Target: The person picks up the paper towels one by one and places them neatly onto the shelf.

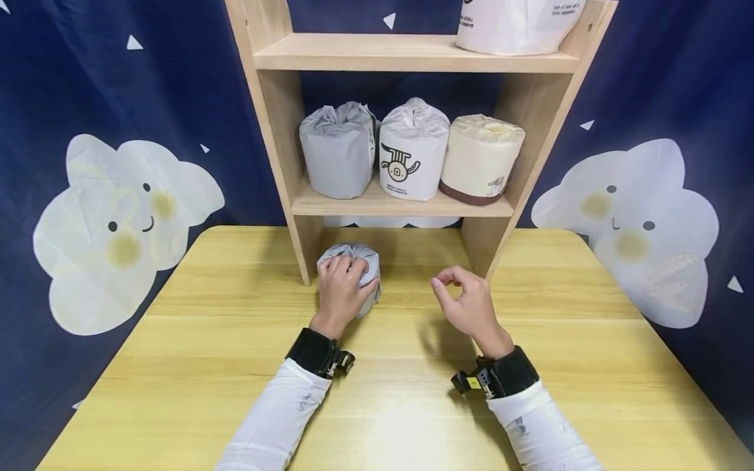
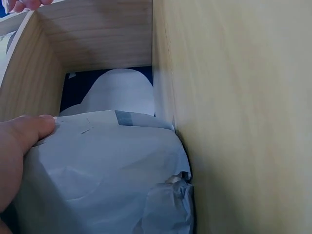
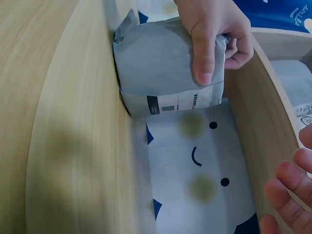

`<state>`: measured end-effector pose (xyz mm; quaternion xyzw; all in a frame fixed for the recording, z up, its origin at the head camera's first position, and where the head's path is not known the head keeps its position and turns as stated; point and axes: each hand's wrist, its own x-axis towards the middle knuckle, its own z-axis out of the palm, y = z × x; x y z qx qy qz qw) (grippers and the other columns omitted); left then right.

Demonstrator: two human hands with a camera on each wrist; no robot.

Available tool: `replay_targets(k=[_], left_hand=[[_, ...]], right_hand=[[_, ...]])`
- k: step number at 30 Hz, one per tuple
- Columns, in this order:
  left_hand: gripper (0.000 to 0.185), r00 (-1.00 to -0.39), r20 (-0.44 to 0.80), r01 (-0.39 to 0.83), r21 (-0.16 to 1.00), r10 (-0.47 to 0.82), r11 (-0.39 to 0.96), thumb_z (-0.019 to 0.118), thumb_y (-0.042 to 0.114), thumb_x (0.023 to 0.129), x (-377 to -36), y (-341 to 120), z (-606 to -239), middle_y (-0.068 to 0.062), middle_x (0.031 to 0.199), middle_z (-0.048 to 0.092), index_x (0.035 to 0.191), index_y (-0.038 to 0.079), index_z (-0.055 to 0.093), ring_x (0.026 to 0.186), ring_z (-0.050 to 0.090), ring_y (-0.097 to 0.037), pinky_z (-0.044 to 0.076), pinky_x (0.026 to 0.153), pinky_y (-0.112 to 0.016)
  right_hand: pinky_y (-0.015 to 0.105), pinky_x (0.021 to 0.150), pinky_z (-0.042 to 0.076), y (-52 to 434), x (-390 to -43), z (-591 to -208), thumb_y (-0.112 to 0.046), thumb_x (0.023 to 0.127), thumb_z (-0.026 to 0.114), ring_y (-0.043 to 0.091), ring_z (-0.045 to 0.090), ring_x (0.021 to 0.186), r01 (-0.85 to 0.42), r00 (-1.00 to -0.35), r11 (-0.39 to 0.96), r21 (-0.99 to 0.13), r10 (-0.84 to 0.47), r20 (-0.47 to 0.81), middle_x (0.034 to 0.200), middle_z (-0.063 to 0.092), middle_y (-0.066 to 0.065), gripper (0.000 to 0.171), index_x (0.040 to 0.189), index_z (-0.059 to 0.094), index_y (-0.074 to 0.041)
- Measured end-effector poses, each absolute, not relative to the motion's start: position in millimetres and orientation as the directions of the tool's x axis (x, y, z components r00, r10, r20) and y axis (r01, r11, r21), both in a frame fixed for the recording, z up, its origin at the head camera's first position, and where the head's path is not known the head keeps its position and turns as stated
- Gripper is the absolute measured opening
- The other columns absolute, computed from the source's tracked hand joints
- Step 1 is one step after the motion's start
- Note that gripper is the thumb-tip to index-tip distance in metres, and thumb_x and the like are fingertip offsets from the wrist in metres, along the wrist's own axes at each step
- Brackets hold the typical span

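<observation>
A grey paper-wrapped toilet roll (image 1: 369,302) stands on the table at the left side of the shelf's lowest opening. From above, my left hand (image 1: 341,288) grips it, fingers over the top and thumb down its near right side. In the right wrist view the wrapped roll (image 3: 156,58) shows a printed label strip along its lower edge. My right hand (image 1: 468,304) hovers over the table by the shelf's right upright, its fingers loosely bent and nothing in them.
On the wooden shelf's middle board (image 1: 353,206) are a grey roll (image 1: 336,157), a white roll (image 1: 415,163) and a cream roll (image 1: 480,157). A larger white package (image 1: 518,26) sits on the upper board. Behind hangs a dark blue curtain with cloud prints.
</observation>
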<state>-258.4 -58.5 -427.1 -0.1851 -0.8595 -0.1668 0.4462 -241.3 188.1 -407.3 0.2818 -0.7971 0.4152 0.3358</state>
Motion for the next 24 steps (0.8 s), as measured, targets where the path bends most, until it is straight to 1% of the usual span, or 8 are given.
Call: replay_targets(k=[4,9,16,24], left_hand=[[0.039,-0.521,0.837,0.48,0.127,0.165,0.868,0.09,0.029,0.064,-257.6,-58.7,-425.3,-0.007,0.079,0.061,0.081,0.01,0.061,0.086,0.06,-0.03,0.038,0.083,-0.049],[0.041,-0.513,0.843,0.493,0.134,0.163,0.859,0.091,0.028,0.062,-255.8,-58.9,-422.5,-0.007,0.077,0.061,0.08,0.01,0.06,0.085,0.06,-0.03,0.037,0.082,-0.049],[0.04,-0.508,0.844,0.514,0.135,0.174,0.847,0.091,0.026,0.062,-253.9,-58.2,-419.0,-0.007,0.076,0.061,0.078,0.009,0.058,0.085,0.059,-0.029,0.038,0.083,-0.051],[0.041,-0.513,0.837,0.526,0.131,0.19,0.84,0.091,0.025,0.064,-250.1,-57.4,-414.9,-0.006,0.076,0.06,0.077,0.009,0.055,0.085,0.06,-0.027,0.038,0.084,-0.05]], right_hand=[[0.048,0.065,0.051,187.5,-241.4,-406.1,-0.004,0.082,0.071,0.02,0.063,0.067,-0.727,-0.621,0.496,-0.475,-0.178,0.763,0.075,0.066,0.007,0.005,0.081,0.066,-0.003],[0.043,0.066,0.051,187.7,-239.6,-404.8,-0.004,0.082,0.071,0.021,0.063,0.068,-0.717,-0.629,0.51,-0.474,-0.181,0.756,0.075,0.066,0.007,0.005,0.081,0.066,-0.003],[0.049,0.066,0.051,189.3,-238.6,-404.1,-0.003,0.081,0.071,0.022,0.062,0.068,-0.711,-0.637,0.506,-0.487,-0.172,0.751,0.075,0.066,0.008,0.005,0.081,0.066,-0.003],[0.049,0.066,0.051,191.1,-238.5,-404.1,-0.005,0.082,0.07,0.022,0.062,0.069,-0.702,-0.646,0.513,-0.494,-0.166,0.745,0.075,0.066,0.008,0.005,0.081,0.066,-0.004]])
